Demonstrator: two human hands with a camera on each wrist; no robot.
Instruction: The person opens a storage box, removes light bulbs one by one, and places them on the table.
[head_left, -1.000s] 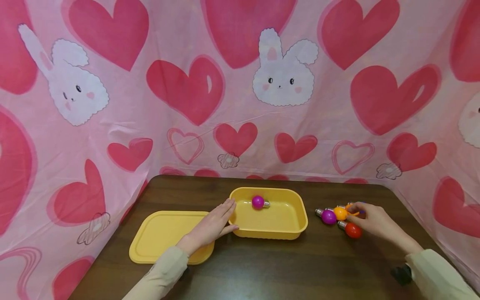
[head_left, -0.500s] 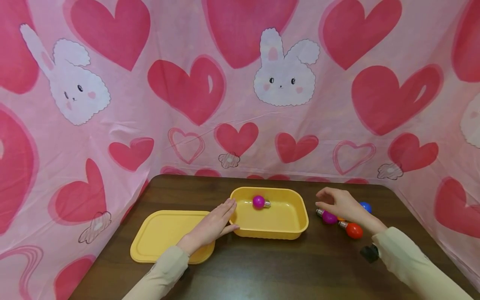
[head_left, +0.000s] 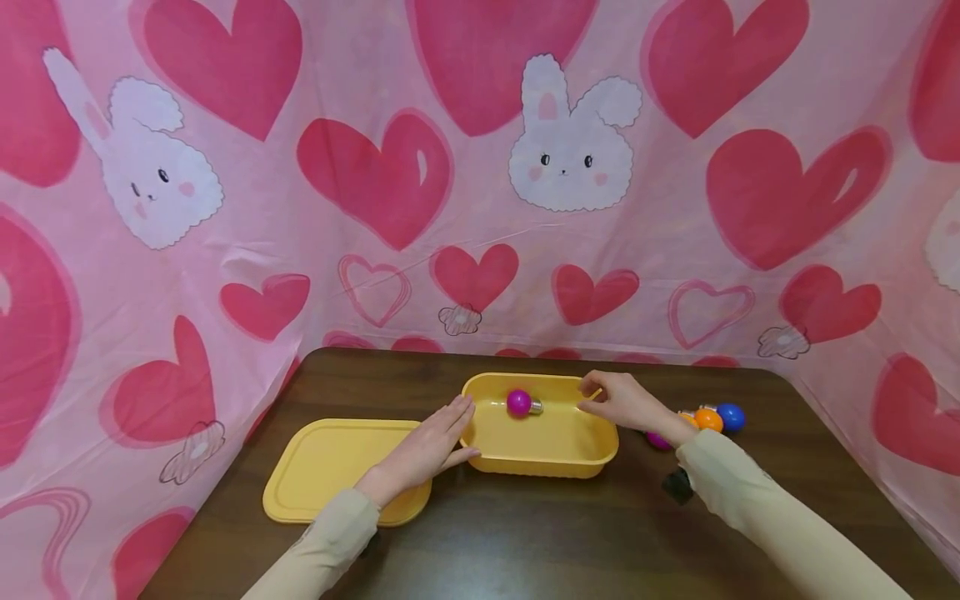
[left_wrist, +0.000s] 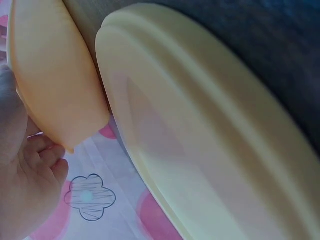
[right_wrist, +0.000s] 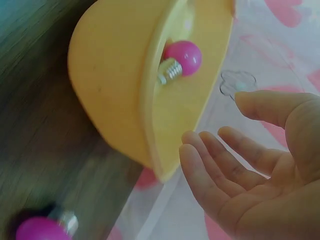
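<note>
A yellow plastic box (head_left: 540, 468) stands on the table with one magenta light bulb (head_left: 518, 403) lying inside, its metal screw base toward the right. My left hand (head_left: 426, 448) rests against the box's left end, fingers straight along the rim and thumb at the front corner. Over the right end of the box is my right hand (head_left: 628, 403). In the right wrist view its thumb and fingers (right_wrist: 200, 172) stand apart, with nothing between them. Right of the box lie a purple bulb (head_left: 660, 441), an orange bulb (head_left: 708, 420) and a blue bulb (head_left: 731, 417), partly behind the right forearm.
A flat yellow lid (head_left: 330, 467) lies left of the box, partly under the left forearm. The brown wooden table (head_left: 510, 542) ends at the back against a pink cloth (head_left: 480, 217) printed with hearts and rabbits.
My right hand has moved left from the loose bulbs to over the box's right end. The red bulb is now hidden behind the right arm. My left hand has stayed at the box.
</note>
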